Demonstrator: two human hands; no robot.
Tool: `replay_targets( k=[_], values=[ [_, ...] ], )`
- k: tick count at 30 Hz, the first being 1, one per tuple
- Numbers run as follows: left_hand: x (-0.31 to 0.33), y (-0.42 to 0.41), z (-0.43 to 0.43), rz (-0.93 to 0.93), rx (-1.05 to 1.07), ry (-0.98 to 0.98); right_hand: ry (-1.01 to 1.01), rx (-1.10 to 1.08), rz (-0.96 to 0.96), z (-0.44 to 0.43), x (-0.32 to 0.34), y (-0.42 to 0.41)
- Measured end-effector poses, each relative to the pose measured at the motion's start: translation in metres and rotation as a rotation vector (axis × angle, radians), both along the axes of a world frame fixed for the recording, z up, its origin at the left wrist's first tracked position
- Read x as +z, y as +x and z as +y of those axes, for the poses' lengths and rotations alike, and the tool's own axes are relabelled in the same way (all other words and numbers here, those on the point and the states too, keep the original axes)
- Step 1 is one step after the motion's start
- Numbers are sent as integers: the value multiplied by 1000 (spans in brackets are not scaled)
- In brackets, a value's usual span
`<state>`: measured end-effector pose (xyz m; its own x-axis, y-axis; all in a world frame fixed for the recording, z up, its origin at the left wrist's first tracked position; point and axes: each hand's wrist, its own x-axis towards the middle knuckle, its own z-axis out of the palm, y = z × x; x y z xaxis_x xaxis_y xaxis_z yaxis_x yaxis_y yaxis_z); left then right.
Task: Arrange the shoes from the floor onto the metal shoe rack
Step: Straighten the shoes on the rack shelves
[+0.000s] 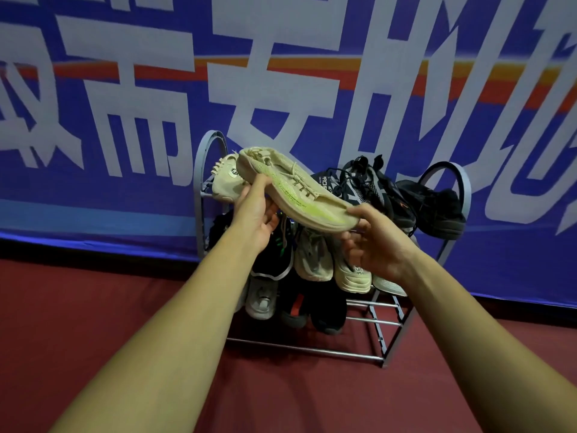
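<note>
Backdrop: blue printed banner with white characters (125, 89); dark red carpet floor (93, 307). Beyond the hands: grey metal tiered shoe rack (312, 348), mostly filled. Held in air before its top tier: beige knit lace-up sneaker (299, 189), long axis slanting hand to hand. Left hand (256, 214) grips heel; right hand (374, 242) pinches toe. Step: placing. Next probably calls for lowering onto the top tier.

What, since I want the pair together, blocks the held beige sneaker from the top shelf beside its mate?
Nothing visible; the beige sneaker hides that spot itself, between its mate and the dark shoes.
</note>
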<state>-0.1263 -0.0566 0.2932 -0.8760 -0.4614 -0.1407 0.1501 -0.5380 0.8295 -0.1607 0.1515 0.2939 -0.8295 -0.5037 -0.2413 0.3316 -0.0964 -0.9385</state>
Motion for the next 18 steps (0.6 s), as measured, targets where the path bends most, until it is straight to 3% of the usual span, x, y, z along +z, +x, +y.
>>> replay_targets(
  k=[7,18],
  values=[
    [6,-2,10,31,-61,-50,-321,-62,-28,-24,9,6],
    [-20,-1,-12,-65,-56,-29,-299,-299,7,-112,-22,13]
  ],
)
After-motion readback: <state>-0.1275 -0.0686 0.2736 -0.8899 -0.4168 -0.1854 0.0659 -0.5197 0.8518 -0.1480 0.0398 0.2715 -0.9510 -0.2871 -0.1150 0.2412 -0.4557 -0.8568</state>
